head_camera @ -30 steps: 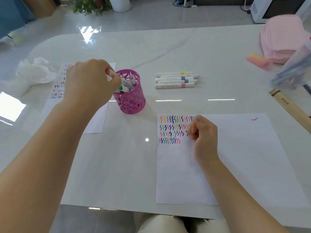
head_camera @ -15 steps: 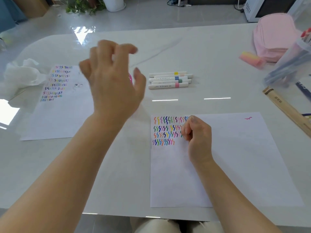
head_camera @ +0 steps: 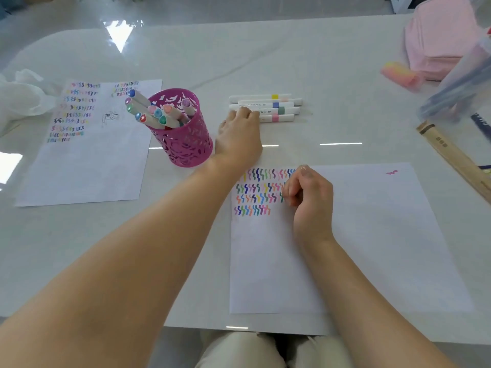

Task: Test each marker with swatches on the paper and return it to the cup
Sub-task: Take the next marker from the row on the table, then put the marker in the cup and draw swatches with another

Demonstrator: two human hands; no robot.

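A pink perforated cup (head_camera: 186, 144) holds several capped markers (head_camera: 156, 115) leaning to the left. Right of it, several white markers (head_camera: 279, 107) with coloured bands lie side by side on the table. My left hand (head_camera: 239, 136) reaches between cup and row, its fingertips resting on the left ends of the nearer markers. The white paper (head_camera: 372, 235) in front of me carries rows of coloured swatches (head_camera: 257, 192) at its top left. My right hand (head_camera: 310, 197) rests on the paper beside the swatches, fingers curled in, nothing visible in it.
A second sheet with swatches (head_camera: 87, 160) lies left of the cup, a crumpled tissue (head_camera: 21, 99) beyond it. At right are a pink pouch (head_camera: 438, 35), a pink block (head_camera: 398, 74), a clear plastic box (head_camera: 462, 86) and a long wooden box (head_camera: 451, 158).
My left hand let go of a marker into the cup, lifted away and moved right to the row of markers on the table. My right hand stayed on the paper.
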